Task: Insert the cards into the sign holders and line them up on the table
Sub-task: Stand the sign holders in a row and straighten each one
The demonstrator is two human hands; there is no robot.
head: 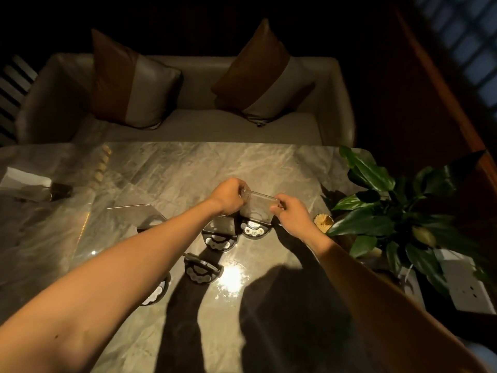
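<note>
A clear acrylic sign holder [256,208] stands upright on its dark round base [254,229] near the middle of the marble table [161,173]. My left hand [228,196] pinches its top left corner and my right hand [291,215] pinches its right edge. Whether a card sits inside is too dim to tell. Beside it to the left stands a second holder [219,234], then a bare dark base [201,269], and another base [157,290] half hidden under my left forearm. A further clear holder panel [137,214] stands at the left.
A potted plant [398,211] with broad leaves crowds the table's right edge, with a small gold dish [324,222] beside it. A white card and a dark object [35,185] lie at the far left. A sofa [188,122] with two cushions runs behind the table.
</note>
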